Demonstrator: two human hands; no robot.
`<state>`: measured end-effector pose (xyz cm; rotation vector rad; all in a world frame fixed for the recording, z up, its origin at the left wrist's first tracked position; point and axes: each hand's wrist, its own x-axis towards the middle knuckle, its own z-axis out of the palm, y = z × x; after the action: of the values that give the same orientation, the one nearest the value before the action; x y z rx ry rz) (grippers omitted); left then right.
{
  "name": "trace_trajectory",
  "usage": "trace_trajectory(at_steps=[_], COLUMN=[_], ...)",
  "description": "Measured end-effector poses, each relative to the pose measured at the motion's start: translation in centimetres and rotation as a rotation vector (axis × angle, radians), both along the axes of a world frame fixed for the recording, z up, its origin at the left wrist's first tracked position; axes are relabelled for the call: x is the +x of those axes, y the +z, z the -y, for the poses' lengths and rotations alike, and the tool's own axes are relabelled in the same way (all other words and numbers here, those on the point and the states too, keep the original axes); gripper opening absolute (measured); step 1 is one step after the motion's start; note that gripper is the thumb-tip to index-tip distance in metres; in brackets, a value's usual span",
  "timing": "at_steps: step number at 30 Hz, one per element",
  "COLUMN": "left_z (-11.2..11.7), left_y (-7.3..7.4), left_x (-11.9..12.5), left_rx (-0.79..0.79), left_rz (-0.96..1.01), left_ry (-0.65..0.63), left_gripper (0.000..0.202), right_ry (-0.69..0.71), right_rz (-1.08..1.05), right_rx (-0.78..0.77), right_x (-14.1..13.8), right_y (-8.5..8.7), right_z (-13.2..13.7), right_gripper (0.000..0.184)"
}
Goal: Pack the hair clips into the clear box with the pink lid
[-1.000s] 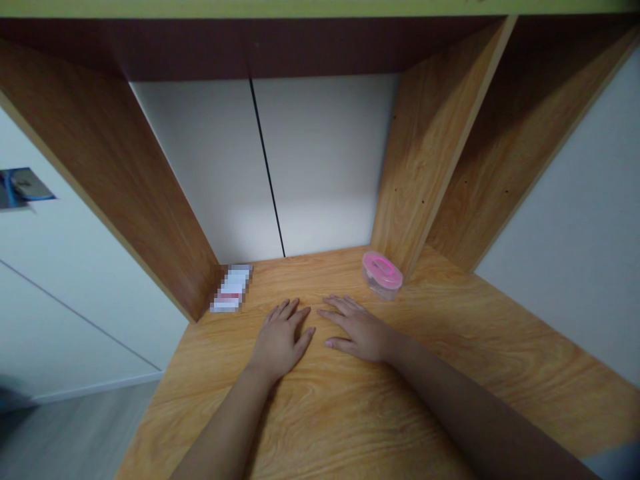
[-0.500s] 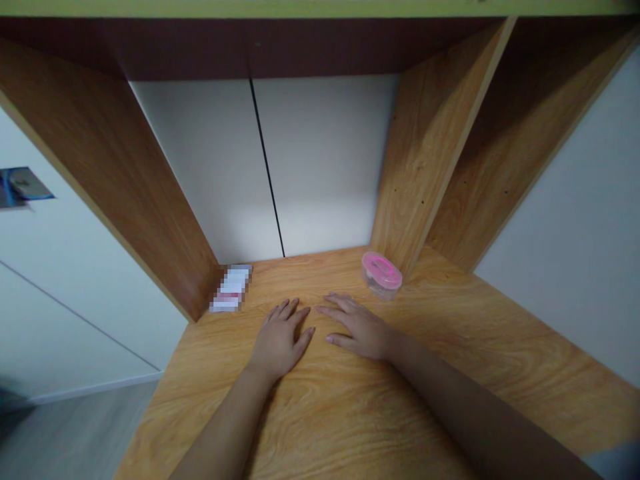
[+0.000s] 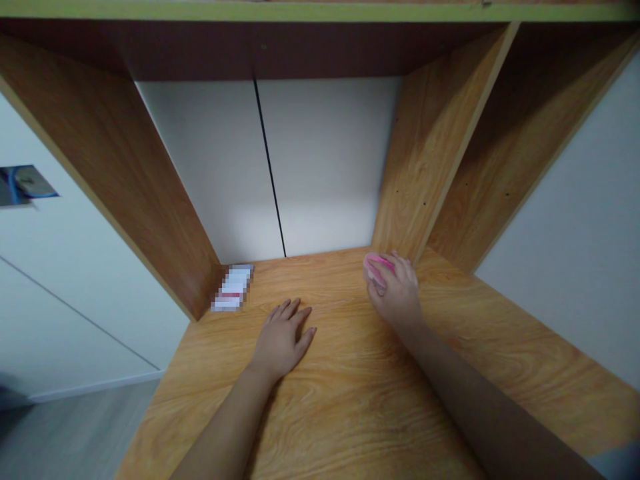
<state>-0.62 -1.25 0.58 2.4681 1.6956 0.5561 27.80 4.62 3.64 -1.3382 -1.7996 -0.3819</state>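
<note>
My left hand point(image 3: 281, 337) lies flat on the wooden desk point(image 3: 350, 400), palm down, fingers spread and holding nothing. My right hand point(image 3: 395, 290) has its fingers curled over a small clear container with a pink lid point(image 3: 376, 265), which stands at the back right of the desk against the wooden divider panel point(image 3: 425, 160). Most of the container is hidden under the hand; only part of the pink lid shows.
A small blurred white and red packet point(image 3: 231, 289) lies at the back left, by the left side panel point(image 3: 115, 167). A white back wall with a dark vertical seam point(image 3: 270, 167) closes the alcove. A shelf runs overhead. The desk's left edge drops to the floor.
My right hand left its flat spot beside the left hand and moved back and right onto the pink-lidded container, closing over it. My left hand has stayed put.
</note>
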Motion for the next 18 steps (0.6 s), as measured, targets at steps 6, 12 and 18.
trace_trajectory(at_steps=[6, 12, 18], left_z=[0.0, 0.0, 0.1], left_y=[0.0, 0.0, 0.1], left_x=[0.1, 0.1, 0.0], left_rx=[-0.004, -0.005, 0.012], left_rz=[-0.008, 0.003, 0.007], left_ry=[0.002, 0.007, 0.002], left_gripper=[0.051, 0.050, 0.049], right_ry=[-0.130, -0.170, -0.159], right_rz=[-0.073, -0.064, -0.092], right_rx=[-0.051, -0.135, -0.184], right_x=[1.0, 1.1, 1.3], right_y=[-1.3, -1.5, -1.7], right_z=[-1.3, -1.4, -1.5], right_gripper=[0.043, 0.046, 0.050])
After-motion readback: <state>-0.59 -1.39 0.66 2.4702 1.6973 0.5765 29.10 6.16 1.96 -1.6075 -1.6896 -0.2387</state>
